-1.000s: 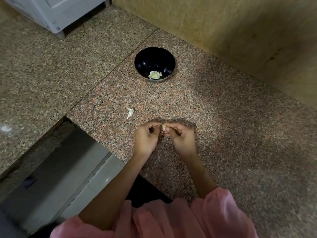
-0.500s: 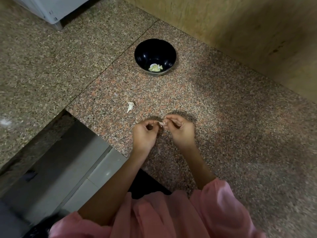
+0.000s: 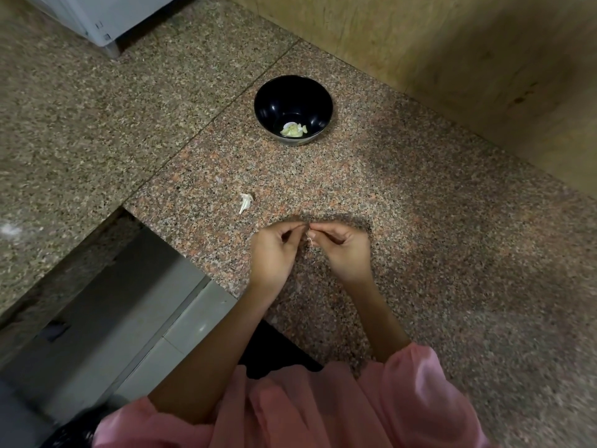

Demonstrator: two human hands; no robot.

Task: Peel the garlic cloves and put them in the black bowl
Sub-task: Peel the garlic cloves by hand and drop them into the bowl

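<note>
Granite counter: your left hand and right hand meet fingertip to fingertip, pinching one garlic clove between them. Black bowl, holding peeled cloves, sits well beyond. Since earlier, the pinch is unchanged.

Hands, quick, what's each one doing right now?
Left hand: closed, fingertips pinched at the garlic clove; whether they grip it cannot be told.
Right hand: closed, pinching the same clove.
</note>
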